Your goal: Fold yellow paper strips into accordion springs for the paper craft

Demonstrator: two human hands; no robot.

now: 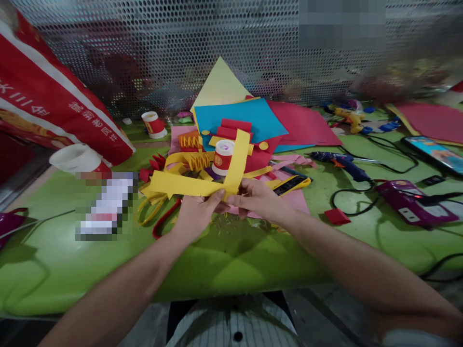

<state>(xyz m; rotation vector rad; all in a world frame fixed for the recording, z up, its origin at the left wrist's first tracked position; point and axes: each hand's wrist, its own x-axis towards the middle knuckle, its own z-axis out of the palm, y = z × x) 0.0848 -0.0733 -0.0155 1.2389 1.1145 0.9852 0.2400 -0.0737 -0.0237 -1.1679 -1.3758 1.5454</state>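
Both my hands meet at the middle of a green table (224, 260). My left hand (195, 214) pinches the corner where two yellow paper strips (202, 185) cross at a right angle, one running left, the other going up and away. My right hand (258, 197) grips the same corner from the right side. Behind the strips stands a small red and white paper cup (223, 157) among folded yellow and red paper pieces (188, 144).
Sheets of blue (249, 118), yellow (220, 86) and red paper (304, 125) lie behind. A blue glue gun (342, 161) with its cable, a yellow utility knife (292, 183), a phone (436, 152), a purple device (415, 202), another cup (154, 124) and a red bag (54, 111) surround the spot. Perforated metal mesh (181, 43) backs the table.
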